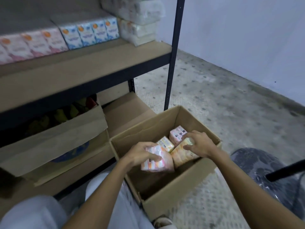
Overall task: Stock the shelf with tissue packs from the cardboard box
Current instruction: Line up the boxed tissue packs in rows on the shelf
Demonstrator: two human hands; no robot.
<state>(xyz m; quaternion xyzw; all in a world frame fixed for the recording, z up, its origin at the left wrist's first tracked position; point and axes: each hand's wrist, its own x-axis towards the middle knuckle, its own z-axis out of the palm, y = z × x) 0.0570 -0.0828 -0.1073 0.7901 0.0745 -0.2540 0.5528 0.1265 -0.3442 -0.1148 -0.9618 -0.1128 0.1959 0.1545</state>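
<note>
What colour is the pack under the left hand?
Pink and white, with orange, on the pack under the left hand; head view.

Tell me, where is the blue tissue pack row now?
The blue tissue packs stand on the shelf at upper left, between the pink packs on their left and the white bundles on their right.

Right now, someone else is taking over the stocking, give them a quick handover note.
Left hand: gripping a pink tissue pack inside the cardboard box.
Right hand: closed on an orange pack in the box.
Done: pink and blue packs already line the shelf.
Left: two more packs remain in the box; shelve all four.
</note>
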